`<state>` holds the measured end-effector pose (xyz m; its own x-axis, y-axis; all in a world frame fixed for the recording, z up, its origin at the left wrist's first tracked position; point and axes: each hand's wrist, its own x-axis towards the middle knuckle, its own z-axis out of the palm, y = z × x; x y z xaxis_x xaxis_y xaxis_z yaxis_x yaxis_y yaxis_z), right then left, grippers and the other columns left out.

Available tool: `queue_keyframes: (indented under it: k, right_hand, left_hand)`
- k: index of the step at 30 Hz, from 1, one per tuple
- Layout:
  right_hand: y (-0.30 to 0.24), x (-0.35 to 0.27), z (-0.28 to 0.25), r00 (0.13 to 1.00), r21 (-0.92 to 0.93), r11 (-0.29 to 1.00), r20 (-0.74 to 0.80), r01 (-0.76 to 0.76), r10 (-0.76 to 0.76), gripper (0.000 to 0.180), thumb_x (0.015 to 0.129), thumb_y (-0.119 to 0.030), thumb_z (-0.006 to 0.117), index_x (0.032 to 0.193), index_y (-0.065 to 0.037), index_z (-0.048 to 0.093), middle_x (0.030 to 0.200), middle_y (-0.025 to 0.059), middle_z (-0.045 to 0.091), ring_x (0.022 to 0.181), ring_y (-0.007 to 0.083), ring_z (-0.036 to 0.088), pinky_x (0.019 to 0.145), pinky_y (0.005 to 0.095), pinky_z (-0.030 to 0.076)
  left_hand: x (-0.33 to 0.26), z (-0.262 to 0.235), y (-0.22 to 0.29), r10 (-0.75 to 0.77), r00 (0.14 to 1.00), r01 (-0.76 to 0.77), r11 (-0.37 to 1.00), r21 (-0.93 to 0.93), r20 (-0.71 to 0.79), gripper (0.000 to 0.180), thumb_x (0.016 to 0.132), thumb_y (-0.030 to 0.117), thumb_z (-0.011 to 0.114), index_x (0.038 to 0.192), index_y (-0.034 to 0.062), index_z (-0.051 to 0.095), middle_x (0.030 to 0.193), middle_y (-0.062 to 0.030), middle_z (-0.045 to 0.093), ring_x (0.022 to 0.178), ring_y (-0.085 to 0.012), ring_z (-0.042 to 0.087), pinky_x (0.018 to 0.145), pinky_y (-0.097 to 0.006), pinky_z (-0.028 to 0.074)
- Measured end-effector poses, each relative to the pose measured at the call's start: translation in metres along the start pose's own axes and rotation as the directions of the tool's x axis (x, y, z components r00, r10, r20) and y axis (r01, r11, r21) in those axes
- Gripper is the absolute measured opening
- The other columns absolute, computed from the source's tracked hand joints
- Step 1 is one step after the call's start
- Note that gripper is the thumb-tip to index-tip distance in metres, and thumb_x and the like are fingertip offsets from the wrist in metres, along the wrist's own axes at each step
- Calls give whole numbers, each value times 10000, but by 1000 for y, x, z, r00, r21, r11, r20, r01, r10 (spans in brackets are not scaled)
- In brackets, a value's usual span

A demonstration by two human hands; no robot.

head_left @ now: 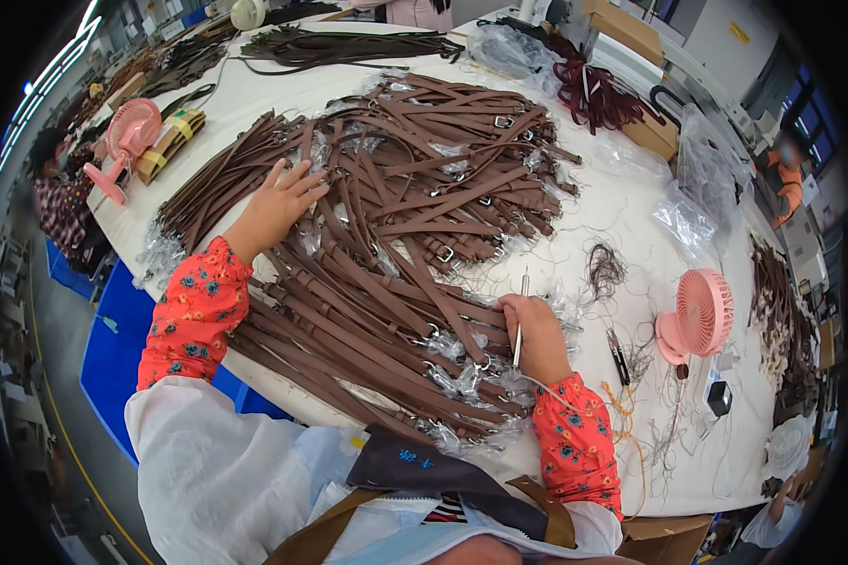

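A large heap of brown leather belts (443,202) with silver buckles spreads over the white table. Clear plastic film (462,381) wraps many of the buckles. My left hand (273,212) lies with fingers spread on the belts at the heap's left side. Beside the buckle ends of the near belts (349,320), my right hand (540,337) is closed around a slim pen-like tool (517,347). Its thin metal tip points away from me, and a pale cord runs from it along my sleeve. Whether the tip touches a belt, I cannot tell.
On the right are a pink fan (702,315), thread snips (618,358), tangled dark threads (605,271) and crumpled plastic (697,212). Another pink fan (132,137) stands far left. Dark straps (349,45) lie at the back. Below the left table edge is a blue bin (118,363). People sit nearby.
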<state>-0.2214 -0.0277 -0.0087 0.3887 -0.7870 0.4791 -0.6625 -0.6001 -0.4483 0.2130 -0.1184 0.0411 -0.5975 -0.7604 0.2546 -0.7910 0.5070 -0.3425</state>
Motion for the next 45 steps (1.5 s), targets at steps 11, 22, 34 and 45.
queue_keyframes:
  k: [11, 22, 34, 45]
  right_hand:
    - [-1, -1, -2, 998, -24, 998, 24, -58, 58, 93, 929, -62, 558, 1009, -44, 601, 860, 150, 623, 825, 348, 589, 748, 422, 474]
    - [1, -1, 0, 1000, -19, 1000, -18, -1, 0, 127, 912, -79, 584, 1034, -43, 576, 799, 174, 582, 794, 356, 571, 723, 443, 464]
    - [-3, -1, -4, 1000, -14, 999, 4, -30, 30, 100, 912, -38, 577, 1011, -36, 593, 843, 159, 612, 806, 356, 585, 730, 425, 470]
    - [0, -1, -2, 1000, -14, 1000, -12, -15, 15, 103, 904, -35, 585, 1007, -43, 593, 835, 162, 614, 799, 360, 587, 728, 431, 471]
  left_hand:
    - [27, -38, 10, -281, 946, 100, 727, -679, -161, 314, 786, -61, 536, 1082, 27, 593, 924, -136, 601, 896, -361, 584, 802, -419, 476]
    - [58, -28, 35, 327, 943, -331, 911, -247, -59, 191, 784, 51, 645, 973, 77, 659, 948, -58, 574, 1029, -281, 543, 944, -397, 460]
    - [64, -68, 35, 44, 995, -94, 705, -703, -89, 159, 921, 66, 579, 1073, 26, 553, 885, -63, 524, 824, -233, 559, 792, -333, 471]
    - [98, -130, 6, -744, 514, -427, 208, -880, -426, 191, 1021, 207, 510, 1072, 24, 494, 735, 18, 478, 570, -39, 374, 496, -200, 290]
